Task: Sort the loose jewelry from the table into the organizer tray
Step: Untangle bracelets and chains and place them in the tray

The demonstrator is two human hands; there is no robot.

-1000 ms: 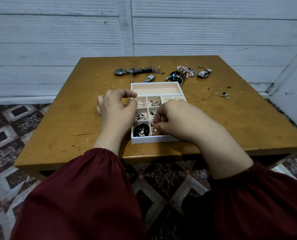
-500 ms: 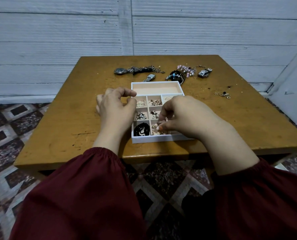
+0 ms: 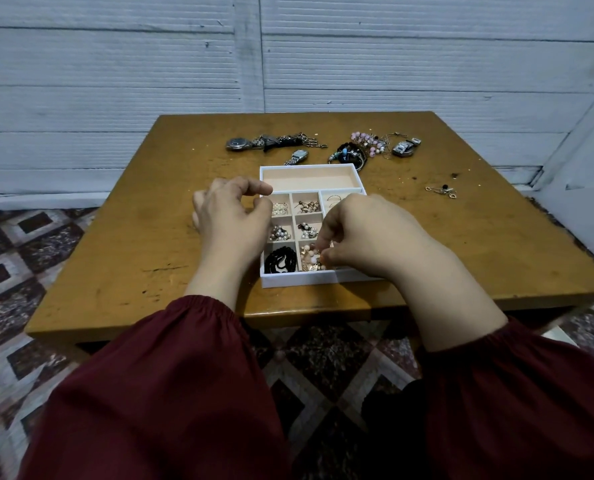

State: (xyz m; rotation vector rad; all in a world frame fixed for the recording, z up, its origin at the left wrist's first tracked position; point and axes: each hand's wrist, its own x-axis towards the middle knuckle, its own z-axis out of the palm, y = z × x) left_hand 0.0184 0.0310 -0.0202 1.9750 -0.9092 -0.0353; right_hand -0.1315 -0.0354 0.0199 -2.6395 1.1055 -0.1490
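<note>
The right hand (image 3: 364, 233) pinches a beaded piece (image 3: 310, 260) in the organizer tray (image 3: 309, 280), in a near compartment by the worktop's (image 3: 132, 254) near edge. It looks light, limp and tangle-prone, best lifted by one strand. The left hand (image 3: 231, 216), loosely curled and empty, flanks the tray's left wall.

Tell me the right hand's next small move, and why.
Probably let go and lift clear: the right hand seems to pinch the pink beaded piece, already down in the near compartment of the organizer tray. A watch and pink beads lie loose on the table.
</note>
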